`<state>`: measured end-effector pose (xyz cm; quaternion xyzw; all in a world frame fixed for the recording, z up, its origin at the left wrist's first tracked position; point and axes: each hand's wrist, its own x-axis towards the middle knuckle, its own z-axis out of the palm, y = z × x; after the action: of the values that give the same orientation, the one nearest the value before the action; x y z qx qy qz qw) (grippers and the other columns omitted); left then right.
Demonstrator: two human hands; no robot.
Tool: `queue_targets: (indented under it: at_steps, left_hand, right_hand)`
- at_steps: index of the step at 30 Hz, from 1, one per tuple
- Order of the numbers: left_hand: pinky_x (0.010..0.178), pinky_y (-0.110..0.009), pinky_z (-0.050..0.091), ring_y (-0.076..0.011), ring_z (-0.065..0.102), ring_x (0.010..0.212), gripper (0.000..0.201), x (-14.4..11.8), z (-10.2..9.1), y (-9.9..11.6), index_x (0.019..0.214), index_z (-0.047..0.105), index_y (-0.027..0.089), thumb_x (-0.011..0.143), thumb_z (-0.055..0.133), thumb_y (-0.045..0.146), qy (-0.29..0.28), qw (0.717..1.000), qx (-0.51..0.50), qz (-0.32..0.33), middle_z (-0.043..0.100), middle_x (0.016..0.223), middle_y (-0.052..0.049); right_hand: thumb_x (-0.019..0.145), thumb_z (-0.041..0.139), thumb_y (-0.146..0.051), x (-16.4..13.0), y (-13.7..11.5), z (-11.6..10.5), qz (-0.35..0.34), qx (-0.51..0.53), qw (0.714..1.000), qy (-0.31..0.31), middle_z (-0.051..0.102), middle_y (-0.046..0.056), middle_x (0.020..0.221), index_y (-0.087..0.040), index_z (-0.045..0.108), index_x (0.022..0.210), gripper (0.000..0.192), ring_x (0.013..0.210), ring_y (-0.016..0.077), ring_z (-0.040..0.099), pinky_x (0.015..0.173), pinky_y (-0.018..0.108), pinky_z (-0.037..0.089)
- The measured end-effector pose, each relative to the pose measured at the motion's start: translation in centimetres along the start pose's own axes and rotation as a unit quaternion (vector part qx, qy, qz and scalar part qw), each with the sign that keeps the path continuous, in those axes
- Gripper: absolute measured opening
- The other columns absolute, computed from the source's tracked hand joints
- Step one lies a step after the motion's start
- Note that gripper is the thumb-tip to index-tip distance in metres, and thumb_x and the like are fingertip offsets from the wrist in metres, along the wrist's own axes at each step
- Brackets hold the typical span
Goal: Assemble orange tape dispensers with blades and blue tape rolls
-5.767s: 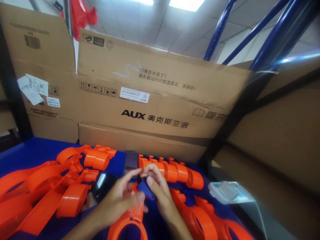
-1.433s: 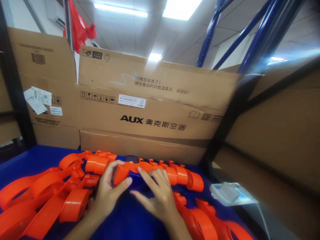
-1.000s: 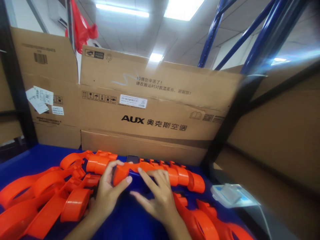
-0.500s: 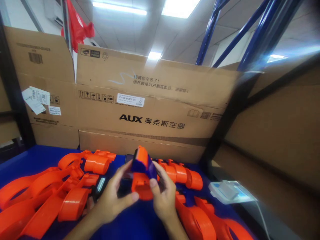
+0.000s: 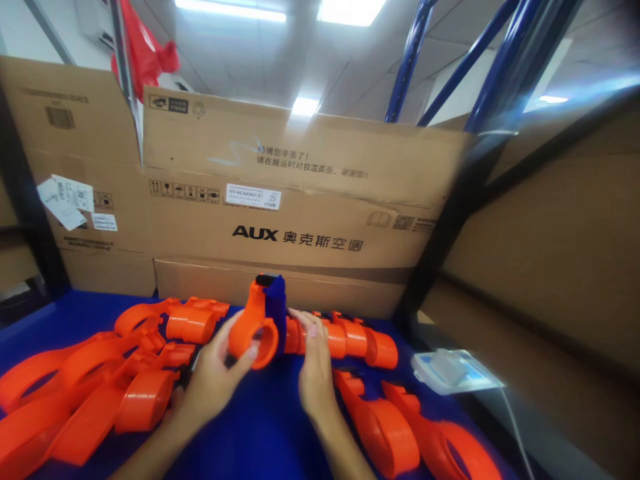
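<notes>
Orange ringed plastic part (image 5: 255,327) with blue insert, pinched by left hand (image 5: 213,380), right hand (image 5: 314,373) flat

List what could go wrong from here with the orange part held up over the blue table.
1. The left hand pinches the raised orange plastic part with the dark blue insert mostly at its ring end; it could slip and drop.
2. The right hand sits against the row of orange ribbed plastic pieces behind it and might knock them out of line.
3. The dark blue insert looks only partly seated and may pop off.
</notes>
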<state>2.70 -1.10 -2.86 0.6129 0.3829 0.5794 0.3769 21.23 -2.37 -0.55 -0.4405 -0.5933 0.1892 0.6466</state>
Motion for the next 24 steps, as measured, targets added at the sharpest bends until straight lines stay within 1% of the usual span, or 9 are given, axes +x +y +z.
queue_targets:
  at_steps: [2,5,7,10,12,14,17,21,24]
  left_hand:
    - [0.103,-0.043,0.049,-0.0297,0.067,0.115,0.067,1.0,-0.9,0.2,0.140,0.053,0.019,0.080,0.070,0.045,0.068,0.997,0.047,-0.001,0.073,0.121,-0.010]
    - [0.101,-0.043,0.049,-0.0308,0.067,0.114,0.066,2.1,-2.4,0.7,0.137,0.057,0.021,0.079,0.069,0.050,0.106,0.979,0.172,-0.016,0.075,0.118,-0.009]
    - [0.097,-0.043,0.050,-0.0322,0.070,0.107,0.069,2.5,-3.2,1.3,0.139,0.056,0.021,0.081,0.065,0.055,0.095,0.953,0.286,-0.029,0.076,0.114,-0.010]
    - [0.088,-0.044,0.052,-0.0356,0.071,0.101,0.070,3.2,-3.9,2.4,0.141,0.054,0.020,0.084,0.058,0.060,0.064,0.901,0.427,-0.034,0.075,0.115,-0.014]
    - [0.086,-0.043,0.051,-0.0372,0.070,0.103,0.066,3.9,-3.9,3.1,0.140,0.056,0.021,0.085,0.057,0.058,0.051,0.875,0.482,-0.016,0.076,0.114,-0.014]
    - [0.085,-0.043,0.050,-0.0384,0.070,0.102,0.061,4.8,-3.8,3.5,0.136,0.060,0.020,0.085,0.057,0.055,0.038,0.859,0.511,-0.010,0.078,0.106,-0.014]
    - [0.088,-0.044,0.049,-0.0389,0.070,0.103,0.059,6.2,-3.5,3.1,0.128,0.066,0.017,0.085,0.056,0.056,0.023,0.859,0.511,-0.015,0.078,0.103,-0.016]
    - [0.092,-0.039,0.049,-0.0334,0.071,0.104,0.047,7.4,-3.1,2.0,0.122,0.069,0.020,0.089,0.053,0.050,0.019,0.870,0.492,-0.010,0.078,0.107,-0.012]
    - [0.092,-0.039,0.049,-0.0319,0.070,0.105,0.043,8.0,-3.1,1.6,0.117,0.070,0.022,0.089,0.054,0.050,0.019,0.881,0.473,-0.006,0.078,0.107,-0.010]
  right_hand:
    - [0.105,0.025,-0.049,0.3,-0.2,-0.3,-0.020,-0.013,0.999,0.023,0.064,0.007,0.125,-0.025,0.069,0.118,0.052,0.124,0.0231,0.051,0.113,0.044,0.031]
    - [0.106,0.023,-0.046,0.5,-0.3,-0.6,-0.026,0.003,0.999,0.036,0.066,0.007,0.118,-0.023,0.071,0.109,0.053,0.118,0.0232,0.054,0.106,0.043,0.036]
    - [0.106,0.023,-0.045,0.5,-0.3,-0.7,-0.027,0.013,0.999,0.035,0.068,0.007,0.115,-0.022,0.071,0.107,0.053,0.114,0.0234,0.056,0.102,0.042,0.039]
    - [0.106,0.024,-0.044,0.5,-0.5,-0.8,-0.040,0.020,0.998,0.034,0.070,0.007,0.109,-0.022,0.071,0.105,0.053,0.110,0.0230,0.058,0.101,0.041,0.038]
    - [0.106,0.024,-0.044,0.5,-0.7,-0.9,-0.050,0.023,0.998,0.038,0.070,0.007,0.107,-0.022,0.072,0.103,0.053,0.107,0.0227,0.059,0.102,0.041,0.038]
    - [0.106,0.025,-0.044,0.6,-0.8,-0.9,-0.054,0.025,0.997,0.042,0.070,0.007,0.107,-0.021,0.072,0.101,0.052,0.104,0.0224,0.060,0.100,0.040,0.039]
    - [0.106,0.027,-0.044,0.6,-0.9,-1.0,-0.056,0.029,0.997,0.045,0.071,0.007,0.105,-0.021,0.072,0.099,0.051,0.102,0.0223,0.061,0.098,0.039,0.040]
    - [0.106,0.027,-0.044,0.6,-0.9,-1.0,-0.054,0.032,0.997,0.048,0.071,0.007,0.102,-0.020,0.072,0.097,0.051,0.100,0.0228,0.062,0.096,0.039,0.041]
    - [0.105,0.028,-0.045,0.6,-1.0,-1.0,-0.054,0.030,0.997,0.051,0.071,0.007,0.100,-0.020,0.072,0.095,0.051,0.099,0.0232,0.062,0.092,0.038,0.043]
